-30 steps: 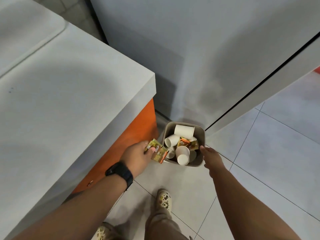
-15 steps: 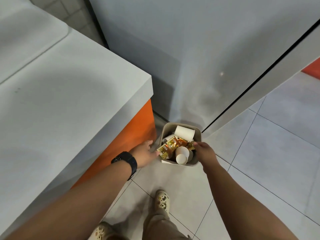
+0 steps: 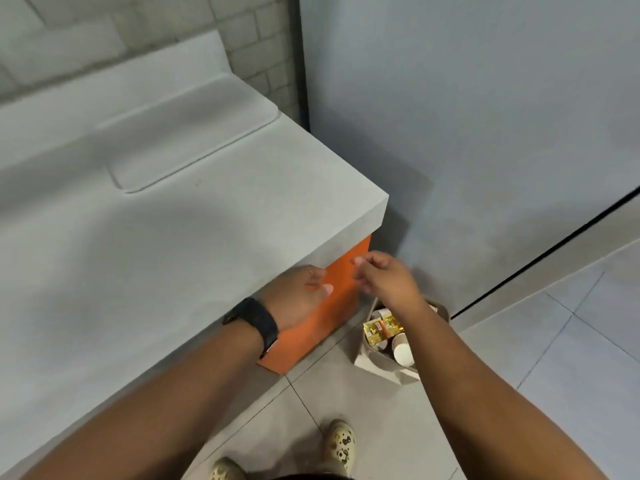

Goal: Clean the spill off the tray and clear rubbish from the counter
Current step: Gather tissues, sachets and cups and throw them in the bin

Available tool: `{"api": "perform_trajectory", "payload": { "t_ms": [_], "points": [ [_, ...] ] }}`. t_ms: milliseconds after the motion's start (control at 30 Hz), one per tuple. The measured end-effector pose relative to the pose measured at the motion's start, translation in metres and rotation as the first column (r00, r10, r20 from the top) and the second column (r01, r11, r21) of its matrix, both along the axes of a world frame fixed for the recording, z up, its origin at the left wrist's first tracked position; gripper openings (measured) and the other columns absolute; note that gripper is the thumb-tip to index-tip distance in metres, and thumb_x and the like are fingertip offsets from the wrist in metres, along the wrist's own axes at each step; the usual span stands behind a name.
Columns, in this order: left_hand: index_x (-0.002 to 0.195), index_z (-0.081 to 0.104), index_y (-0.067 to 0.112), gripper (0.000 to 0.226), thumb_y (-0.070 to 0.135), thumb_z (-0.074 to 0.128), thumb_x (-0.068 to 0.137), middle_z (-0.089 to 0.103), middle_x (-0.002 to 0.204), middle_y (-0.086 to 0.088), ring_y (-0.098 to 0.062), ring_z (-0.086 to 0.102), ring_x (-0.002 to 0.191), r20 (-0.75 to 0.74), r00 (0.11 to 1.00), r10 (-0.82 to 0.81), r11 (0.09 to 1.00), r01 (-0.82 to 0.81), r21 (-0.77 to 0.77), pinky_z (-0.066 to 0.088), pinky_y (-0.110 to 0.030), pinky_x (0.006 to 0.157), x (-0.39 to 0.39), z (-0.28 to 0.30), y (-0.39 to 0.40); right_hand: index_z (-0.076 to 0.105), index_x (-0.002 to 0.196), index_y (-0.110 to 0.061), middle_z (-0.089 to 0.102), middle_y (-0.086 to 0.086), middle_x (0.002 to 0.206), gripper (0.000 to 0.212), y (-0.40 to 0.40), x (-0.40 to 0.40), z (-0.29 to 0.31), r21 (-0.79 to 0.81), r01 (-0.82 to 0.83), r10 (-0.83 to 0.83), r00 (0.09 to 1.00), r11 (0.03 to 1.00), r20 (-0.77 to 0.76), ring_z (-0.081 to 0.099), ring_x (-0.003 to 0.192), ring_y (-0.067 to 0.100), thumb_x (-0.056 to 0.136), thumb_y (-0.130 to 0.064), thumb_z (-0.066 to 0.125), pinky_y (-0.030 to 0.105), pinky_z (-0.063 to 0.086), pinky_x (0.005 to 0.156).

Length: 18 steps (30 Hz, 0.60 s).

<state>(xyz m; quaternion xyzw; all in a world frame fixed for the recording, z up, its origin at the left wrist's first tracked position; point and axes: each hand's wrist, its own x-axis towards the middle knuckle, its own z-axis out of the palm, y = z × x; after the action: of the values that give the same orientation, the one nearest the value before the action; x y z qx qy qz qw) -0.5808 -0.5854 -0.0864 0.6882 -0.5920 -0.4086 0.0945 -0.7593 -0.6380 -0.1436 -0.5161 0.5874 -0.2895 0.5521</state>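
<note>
A small beige bin (image 3: 381, 367) stands on the floor beside the counter's corner. Inside it lie yellow-gold sachets (image 3: 375, 332) and white paper cups (image 3: 403, 351). My left hand (image 3: 298, 296), with a black watch on its wrist, hovers at the grey counter's (image 3: 138, 254) near corner, fingers relaxed and holding nothing. My right hand (image 3: 388, 278) is raised above the bin, close to the left hand, fingers loosely bent and empty. My right forearm hides part of the bin.
The counter has an orange side panel (image 3: 329, 317) and a shallow recessed area (image 3: 194, 140) at the back. A grey wall (image 3: 467, 133) rises behind the bin. Tiled floor (image 3: 571, 358) spreads to the right. My shoes (image 3: 341, 441) show at the bottom.
The sachets left my left hand and now lie in the bin. Both hands have risen from the bin to the counter's corner. The view has tilted up toward the counter.
</note>
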Motion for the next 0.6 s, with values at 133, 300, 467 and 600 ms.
{"api": "perform_trajectory", "payload": {
  "t_ms": [133, 300, 467, 600],
  "points": [
    [0.121, 0.057, 0.025, 0.029, 0.032, 0.054, 0.093, 0.066, 0.109, 0.005, -0.012, 0.067, 0.092, -0.097, 0.984, 0.147, 0.988, -0.150, -0.029, 0.049, -0.024, 0.081, 0.033, 0.023, 0.023, 0.067, 0.084, -0.025, 0.067, -0.004, 0.070, 0.014, 0.005, 0.042, 0.037, -0.095, -0.144, 0.147, 0.989, 0.985, 0.025, 0.063, 0.064, 0.012, 0.093, -0.029, 0.057, 0.026, 0.046, 0.059],
    [0.105, 0.063, 0.027, 0.016, 0.032, 0.054, 0.093, 0.069, 0.097, 0.010, -0.005, 0.067, 0.076, -0.221, 0.917, 0.332, 0.929, -0.358, -0.093, 0.047, -0.022, 0.067, 0.089, 0.053, 0.067, 0.069, 0.089, -0.020, 0.067, 0.000, 0.071, 0.014, 0.020, 0.102, 0.072, -0.155, -0.286, 0.291, 0.957, 0.946, 0.014, 0.061, 0.061, 0.012, 0.092, -0.029, 0.058, 0.030, 0.048, 0.059],
    [0.106, 0.063, 0.028, 0.017, 0.033, 0.055, 0.092, 0.069, 0.097, 0.009, -0.006, 0.068, 0.080, -0.296, 0.805, 0.514, 0.804, -0.573, -0.162, 0.046, -0.024, 0.069, 0.155, 0.067, 0.112, 0.068, 0.091, -0.020, 0.068, 0.000, 0.076, 0.013, 0.040, 0.172, 0.091, -0.156, -0.418, 0.420, 0.907, 0.895, -0.016, 0.061, 0.060, 0.010, 0.091, -0.029, 0.059, 0.025, 0.047, 0.058],
    [0.104, 0.063, 0.027, 0.016, 0.033, 0.057, 0.091, 0.068, 0.099, 0.008, -0.007, 0.068, 0.082, -0.305, 0.731, 0.610, 0.714, -0.675, -0.188, 0.046, -0.025, 0.069, 0.212, 0.063, 0.150, 0.069, 0.089, -0.019, 0.069, -0.002, 0.075, 0.011, 0.062, 0.236, 0.098, -0.159, -0.525, 0.529, 0.848, 0.836, -0.021, 0.060, 0.059, 0.010, 0.090, -0.027, 0.061, 0.027, 0.047, 0.056]
  ]
}}
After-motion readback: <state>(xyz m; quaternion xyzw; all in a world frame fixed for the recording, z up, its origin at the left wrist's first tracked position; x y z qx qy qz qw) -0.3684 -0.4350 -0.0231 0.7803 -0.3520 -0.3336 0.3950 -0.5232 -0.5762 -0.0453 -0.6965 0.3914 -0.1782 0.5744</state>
